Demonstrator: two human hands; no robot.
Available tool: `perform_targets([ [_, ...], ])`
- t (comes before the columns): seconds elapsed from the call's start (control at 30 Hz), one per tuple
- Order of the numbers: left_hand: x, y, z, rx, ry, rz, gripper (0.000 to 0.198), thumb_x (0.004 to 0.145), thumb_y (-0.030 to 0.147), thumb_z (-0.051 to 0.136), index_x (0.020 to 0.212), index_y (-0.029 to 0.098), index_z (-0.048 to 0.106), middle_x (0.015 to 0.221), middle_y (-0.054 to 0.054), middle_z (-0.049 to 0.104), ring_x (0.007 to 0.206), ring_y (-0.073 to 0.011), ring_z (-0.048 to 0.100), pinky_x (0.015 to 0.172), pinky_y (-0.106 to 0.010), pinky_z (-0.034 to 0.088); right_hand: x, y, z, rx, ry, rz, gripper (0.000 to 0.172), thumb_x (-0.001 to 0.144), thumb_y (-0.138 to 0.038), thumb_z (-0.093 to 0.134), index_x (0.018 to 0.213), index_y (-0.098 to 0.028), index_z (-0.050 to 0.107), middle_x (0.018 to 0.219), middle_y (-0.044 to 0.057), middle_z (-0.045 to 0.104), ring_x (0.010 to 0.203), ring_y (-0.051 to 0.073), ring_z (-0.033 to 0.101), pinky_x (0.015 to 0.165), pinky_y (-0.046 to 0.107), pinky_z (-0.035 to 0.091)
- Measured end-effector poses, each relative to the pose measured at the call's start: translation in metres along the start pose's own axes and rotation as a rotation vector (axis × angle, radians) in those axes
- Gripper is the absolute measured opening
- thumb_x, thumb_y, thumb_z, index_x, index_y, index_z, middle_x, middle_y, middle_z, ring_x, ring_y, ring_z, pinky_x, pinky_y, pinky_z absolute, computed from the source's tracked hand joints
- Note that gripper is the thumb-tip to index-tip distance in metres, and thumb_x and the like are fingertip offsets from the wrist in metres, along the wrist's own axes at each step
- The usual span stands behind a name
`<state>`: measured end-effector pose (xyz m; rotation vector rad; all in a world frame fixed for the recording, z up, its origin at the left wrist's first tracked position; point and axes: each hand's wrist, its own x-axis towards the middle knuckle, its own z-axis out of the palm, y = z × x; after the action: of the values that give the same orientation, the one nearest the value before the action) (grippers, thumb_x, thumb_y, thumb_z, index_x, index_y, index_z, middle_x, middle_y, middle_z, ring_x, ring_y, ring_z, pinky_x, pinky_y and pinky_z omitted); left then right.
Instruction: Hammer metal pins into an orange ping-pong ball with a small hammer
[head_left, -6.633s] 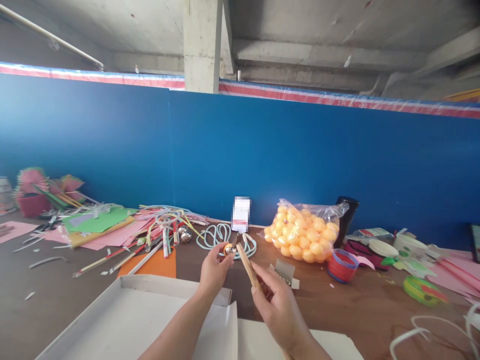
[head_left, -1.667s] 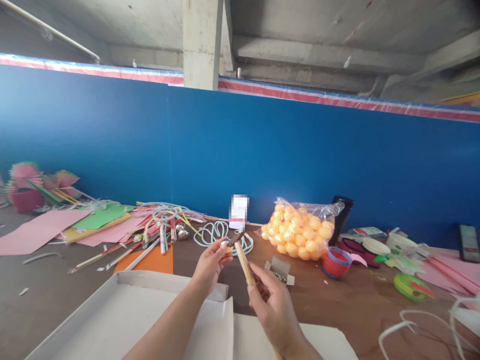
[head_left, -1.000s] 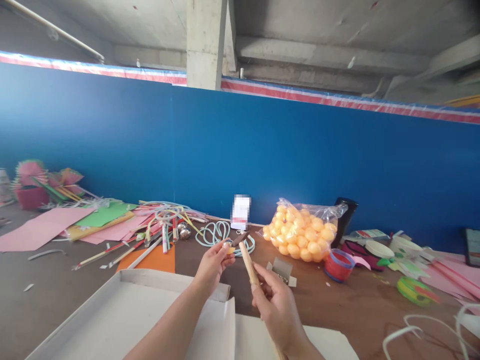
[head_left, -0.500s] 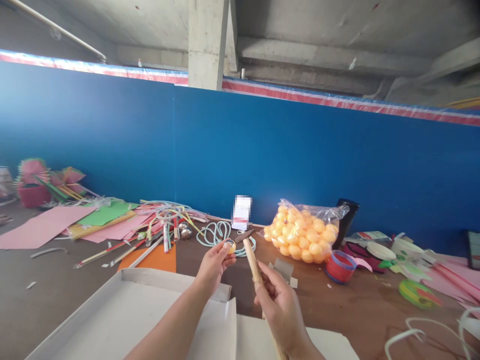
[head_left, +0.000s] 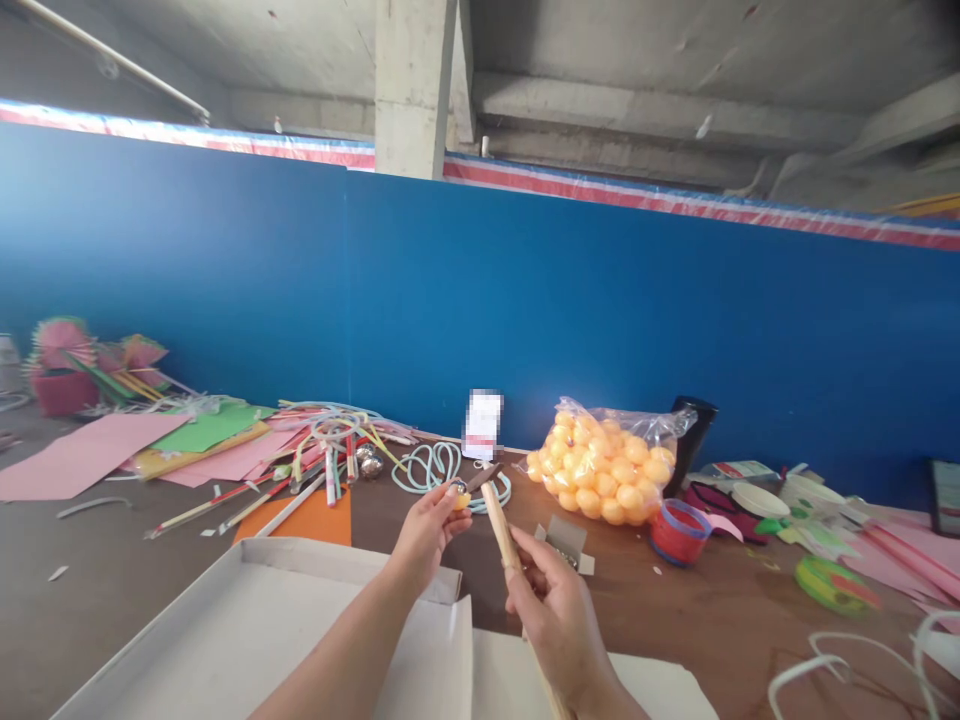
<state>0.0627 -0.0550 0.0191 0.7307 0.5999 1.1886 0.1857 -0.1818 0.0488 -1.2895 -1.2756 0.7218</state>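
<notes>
Between the thumb and fingers of my left hand (head_left: 429,530) is a small shiny ball (head_left: 460,493), part silver and part yellow-orange. My right hand (head_left: 553,610) is wrapped round a light wooden stick (head_left: 499,525), tilted with its upper end close to the ball. The stick's lower part runs down past my palm. Behind my right hand a small open grey box (head_left: 566,540) stands on the brown table (head_left: 637,590), with small metallic things inside. A pale blue coiled cord (head_left: 427,466) lies behind my left hand.
A white tray (head_left: 300,630) is under my forearms. Behind it lie straws (head_left: 330,425), coloured paper (head_left: 94,455) and silver balls (head_left: 369,460). A clear bag of orange balls (head_left: 607,470), a red tape roll (head_left: 679,532) and a green tape roll (head_left: 834,583) are to the right.
The ball has turned in my left fingers, showing more silver on top. My right hand and the stick have shifted slightly left, uncovering more of the small box.
</notes>
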Motion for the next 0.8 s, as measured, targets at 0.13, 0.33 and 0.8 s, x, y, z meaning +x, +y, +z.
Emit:
perform_targets([
  [0.13,0.0001,0.0,0.0,-0.007,0.019,0.009,0.025,0.075,0.023,0.064,0.096,0.011,0.06,0.076,-0.008,0.064,0.062,-0.0104,0.061,0.059,-0.021,0.053,-0.0005,0.0004,0.0022,0.018,0.08,0.002,0.047,0.076,-0.036,0.057,0.117,-0.015,0.055,0.068,0.004,0.062,0.05,0.014,0.056,0.034,0.019,0.041],
  [0.33,0.0011,-0.001,-0.0015,0.004,0.001,0.008,0.027,0.076,0.023,0.062,0.101,0.011,0.058,0.077,-0.007,0.064,0.064,-0.0105,0.061,0.06,-0.021,0.053,-0.0004,-0.0013,0.001,-0.001,0.003,-0.009,0.046,0.076,-0.034,0.057,0.118,-0.015,0.055,0.064,0.003,0.061,0.051,0.015,0.057,0.036,0.02,0.042],
  [0.8,0.0012,-0.0007,-0.0019,0.028,-0.002,-0.004,0.034,0.077,0.023,0.061,0.109,0.011,0.056,0.077,-0.007,0.063,0.063,-0.0108,0.061,0.059,-0.021,0.052,0.0003,-0.0036,-0.0009,0.002,-0.012,0.069,0.047,0.077,-0.035,0.056,0.119,-0.016,0.053,0.072,0.004,0.062,0.053,0.014,0.056,0.036,0.019,0.043],
])
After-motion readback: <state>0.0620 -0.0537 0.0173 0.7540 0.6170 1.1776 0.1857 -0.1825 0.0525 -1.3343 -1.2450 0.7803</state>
